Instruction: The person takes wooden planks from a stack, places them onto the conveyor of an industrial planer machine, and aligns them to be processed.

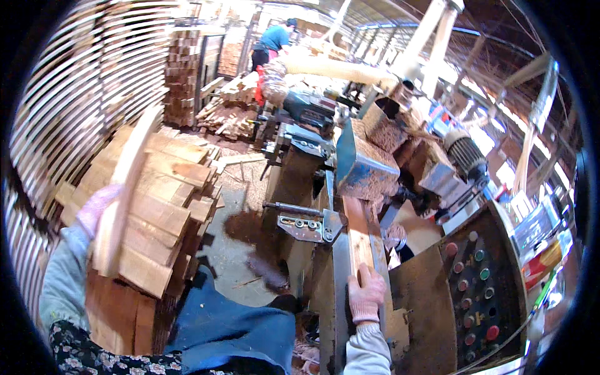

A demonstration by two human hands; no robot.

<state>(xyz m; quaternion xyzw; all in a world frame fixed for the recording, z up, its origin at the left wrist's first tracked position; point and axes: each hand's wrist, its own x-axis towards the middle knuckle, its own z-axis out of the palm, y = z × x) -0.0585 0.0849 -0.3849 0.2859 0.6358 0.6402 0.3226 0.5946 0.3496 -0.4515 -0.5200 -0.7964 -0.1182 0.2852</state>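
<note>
At the left, my left hand (97,209) in a pinkish glove grips a pale wooden board (128,181). The board is tilted steeply upward and slightly smeared by motion. It is above a stack of wooden planks (156,212). My right hand (366,294), also gloved, is closed over the near end of another wooden board (359,240). That board lies along the metal bed of a woodworking machine (340,281). Its far end goes under a blue hood (365,159) covered in shavings, where it is hidden.
A control panel (453,281) with several coloured buttons stands right of the bed. A metal bracket with a rod (306,225) juts out left of it. A motor (465,153) sits farther right. Beyond the machine a person (273,40) bends over. Slatted wall (81,100) at left.
</note>
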